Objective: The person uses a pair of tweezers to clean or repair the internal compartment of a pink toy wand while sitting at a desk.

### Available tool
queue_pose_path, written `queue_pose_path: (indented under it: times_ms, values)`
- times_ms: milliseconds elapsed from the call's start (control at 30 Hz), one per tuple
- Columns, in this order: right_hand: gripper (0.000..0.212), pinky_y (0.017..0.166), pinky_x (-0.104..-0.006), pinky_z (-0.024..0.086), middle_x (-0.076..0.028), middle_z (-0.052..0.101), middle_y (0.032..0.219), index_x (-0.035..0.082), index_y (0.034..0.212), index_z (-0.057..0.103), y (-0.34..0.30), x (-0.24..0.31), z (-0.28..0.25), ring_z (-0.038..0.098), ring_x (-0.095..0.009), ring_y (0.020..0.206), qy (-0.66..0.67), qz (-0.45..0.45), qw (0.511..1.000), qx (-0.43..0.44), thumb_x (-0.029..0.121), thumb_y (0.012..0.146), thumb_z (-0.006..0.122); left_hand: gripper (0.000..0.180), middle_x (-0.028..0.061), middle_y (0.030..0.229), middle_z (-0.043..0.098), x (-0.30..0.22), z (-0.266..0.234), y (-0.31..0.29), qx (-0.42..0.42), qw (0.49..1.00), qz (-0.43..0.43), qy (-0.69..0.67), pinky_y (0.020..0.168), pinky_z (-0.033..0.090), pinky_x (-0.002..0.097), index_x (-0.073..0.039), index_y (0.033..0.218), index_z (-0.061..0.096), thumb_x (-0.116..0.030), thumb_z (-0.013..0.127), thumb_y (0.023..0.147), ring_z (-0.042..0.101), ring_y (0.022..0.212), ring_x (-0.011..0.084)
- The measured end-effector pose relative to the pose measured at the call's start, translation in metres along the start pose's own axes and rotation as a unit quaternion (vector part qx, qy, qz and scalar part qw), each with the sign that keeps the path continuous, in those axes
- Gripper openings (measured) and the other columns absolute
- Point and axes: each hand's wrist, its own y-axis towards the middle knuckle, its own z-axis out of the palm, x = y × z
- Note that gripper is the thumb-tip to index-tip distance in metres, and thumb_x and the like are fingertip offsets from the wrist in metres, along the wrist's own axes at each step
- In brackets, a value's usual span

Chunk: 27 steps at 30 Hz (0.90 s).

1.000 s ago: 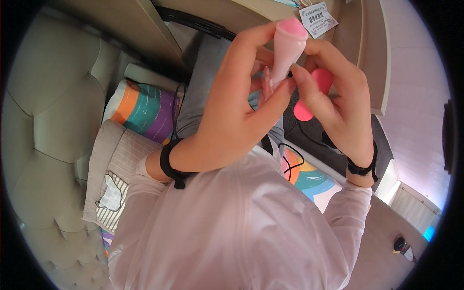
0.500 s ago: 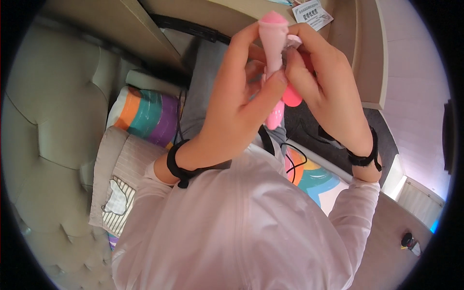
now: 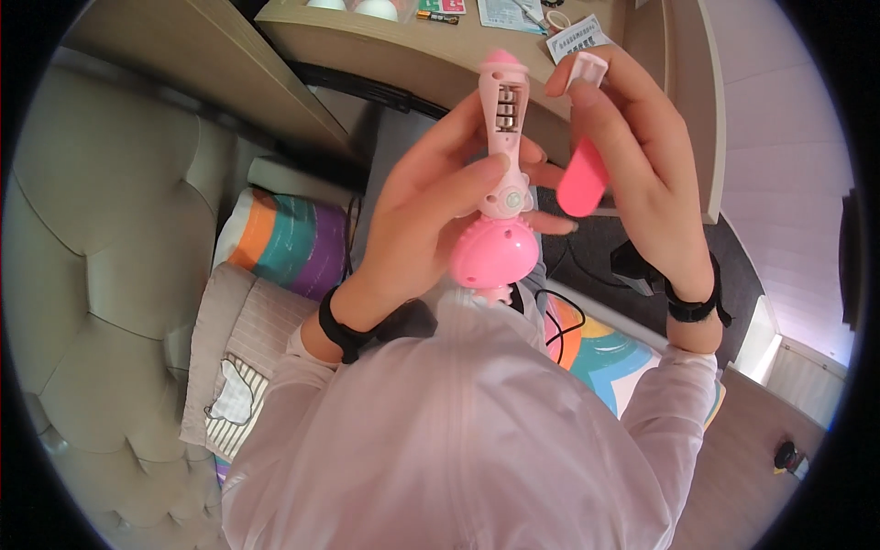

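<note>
My left hand (image 3: 426,206) is closed round the handle of a pink toy wand (image 3: 496,254), thumb on its front. The wand stands upright, its round, glossy pink end toward me. Its battery compartment (image 3: 506,108) faces me uncovered, with several small silver button cells stacked inside. Just to the right, my right hand (image 3: 632,151) pinches a small pale pink battery cover (image 3: 587,70) between thumb and forefinger, apart from the wand. A hot-pink rounded handle (image 3: 583,179) sticks out below the same hand's fingers; the rest of that item is hidden.
Beyond my hands, a wooden desk (image 3: 302,20) bears white round objects (image 3: 376,9), a cylindrical battery (image 3: 438,17), a printed paper (image 3: 577,38) and a small ring (image 3: 557,20). A tufted sofa back (image 3: 119,229) and striped cushion (image 3: 289,240) lie left. Black cables (image 3: 573,321) hang near my lap.
The battery cover has come away from the wand and moved right with my right hand. The wand has turned, so its open compartment now faces me.
</note>
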Motion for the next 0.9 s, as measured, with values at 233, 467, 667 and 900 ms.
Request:
queue_pose_path:
  times_ms: [233, 467, 667, 900]
  values:
    - [0.018, 0.046, -0.0153, 0.027, 0.004, 0.039, 0.057, 0.002, 0.092, 0.051, 0.005, -0.012, 0.000, 0.036, -0.001, 0.051, 0.044, 0.027, 0.998, -0.025, 0.015, 0.088, 0.039, 0.039, 0.0073, 0.081, 0.045, 0.001, -0.004, 0.003, 0.017, 0.999, 0.012, -0.032, 0.061, 0.050, 0.0394, 0.000, 0.119, 0.027, -0.015, 0.040, 0.085, 0.056, 0.076, 0.0247]
    - [0.016, 0.046, -0.0152, 0.029, 0.002, 0.049, 0.071, 0.001, 0.093, 0.051, 0.002, -0.019, 0.000, 0.039, -0.001, 0.052, 0.047, 0.040, 0.998, 0.025, 0.013, 0.087, 0.041, 0.030, 0.0047, 0.065, 0.042, 0.001, -0.002, -0.001, -0.011, 0.995, 0.037, 0.092, 0.043, 0.045, 0.0302, -0.001, 0.107, 0.036, -0.026, 0.036, 0.089, 0.051, 0.046, 0.0187]
    - [0.016, 0.046, -0.0149, 0.031, 0.002, 0.050, 0.072, 0.001, 0.093, 0.051, 0.003, -0.020, -0.004, 0.041, -0.001, 0.052, 0.047, 0.042, 0.997, 0.032, 0.012, 0.086, 0.042, 0.029, 0.0051, 0.063, 0.042, 0.000, -0.007, -0.002, 0.010, 0.992, 0.071, 0.103, 0.042, 0.043, 0.0277, 0.000, 0.106, 0.036, -0.024, 0.035, 0.090, 0.052, 0.048, 0.0178]
    - [0.017, 0.045, -0.0155, 0.030, 0.003, 0.045, 0.060, 0.002, 0.093, 0.052, 0.003, -0.020, -0.004, 0.040, -0.002, 0.049, 0.045, 0.037, 0.998, -0.003, 0.014, 0.086, 0.042, 0.040, 0.0060, 0.067, 0.042, 0.001, -0.011, 0.001, 0.024, 0.996, 0.046, 0.073, 0.046, 0.047, 0.0296, 0.000, 0.115, 0.031, -0.030, 0.031, 0.090, 0.052, 0.052, 0.0176]
